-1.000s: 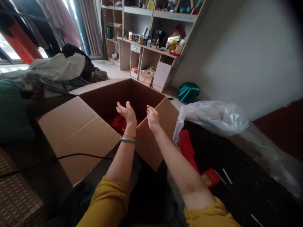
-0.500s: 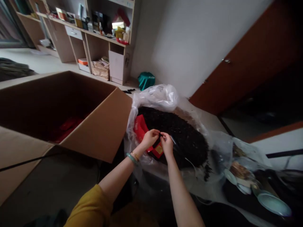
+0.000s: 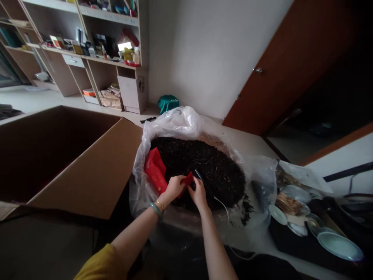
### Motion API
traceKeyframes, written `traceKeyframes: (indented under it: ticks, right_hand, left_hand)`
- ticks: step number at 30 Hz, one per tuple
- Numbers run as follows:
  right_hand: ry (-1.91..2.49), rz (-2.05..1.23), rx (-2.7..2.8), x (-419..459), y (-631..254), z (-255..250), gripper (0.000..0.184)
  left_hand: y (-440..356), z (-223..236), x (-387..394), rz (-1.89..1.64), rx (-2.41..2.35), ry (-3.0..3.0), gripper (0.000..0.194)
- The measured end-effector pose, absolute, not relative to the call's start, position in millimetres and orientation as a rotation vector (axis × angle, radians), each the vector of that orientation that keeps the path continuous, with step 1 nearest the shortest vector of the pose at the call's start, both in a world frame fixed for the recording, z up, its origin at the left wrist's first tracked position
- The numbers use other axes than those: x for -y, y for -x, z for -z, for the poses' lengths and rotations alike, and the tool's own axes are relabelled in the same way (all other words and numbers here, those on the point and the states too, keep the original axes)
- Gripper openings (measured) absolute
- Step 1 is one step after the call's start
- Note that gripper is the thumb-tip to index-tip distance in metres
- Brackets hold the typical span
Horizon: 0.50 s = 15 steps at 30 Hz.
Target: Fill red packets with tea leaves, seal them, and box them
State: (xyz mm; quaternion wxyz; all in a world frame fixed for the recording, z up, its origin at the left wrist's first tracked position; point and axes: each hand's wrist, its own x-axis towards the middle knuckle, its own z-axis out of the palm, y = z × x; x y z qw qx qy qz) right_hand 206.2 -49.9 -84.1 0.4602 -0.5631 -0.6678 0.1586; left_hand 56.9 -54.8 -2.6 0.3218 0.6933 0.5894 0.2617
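Note:
A large clear plastic bag [image 3: 186,122] lies open in front of me, filled with a heap of dark loose leaves [image 3: 210,165]. Both my hands meet over its near edge. My left hand [image 3: 174,188], with bracelets at the wrist, is closed on a small red packet [image 3: 187,179]. My right hand [image 3: 198,193] pinches the same packet from the right, beside a small dark scoop-like thing whose shape I cannot make out. A stack of red packets [image 3: 154,171] leans inside the bag's left edge, just left of my left hand.
A big open cardboard box [image 3: 96,171] stands at the left, its inside dark. Plates and bowls [image 3: 338,243] sit at the right under plastic. Shelves with clutter [image 3: 101,42] line the far wall, with a green bag [image 3: 167,103] on the floor and a brown door [image 3: 276,66].
My hands left the cardboard box, where they were open, and came to the bag of leaves. They have closed on a red packet there, and my view has swung right.

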Motion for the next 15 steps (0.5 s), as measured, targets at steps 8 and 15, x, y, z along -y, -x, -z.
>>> traceKeyframes:
  ticks: [8, 15]
  right_hand:
    - [1.298, -0.236, 1.637, 58, -187, 56, 0.038]
    - [1.339, -0.026, 1.699, 70, -180, 29, 0.017]
  left_hand:
    - [-31, 6, 48, -0.869, -1.48, -1.634, 0.032]
    - [-18, 1, 45, -0.834, -1.459, -1.768, 0.031]
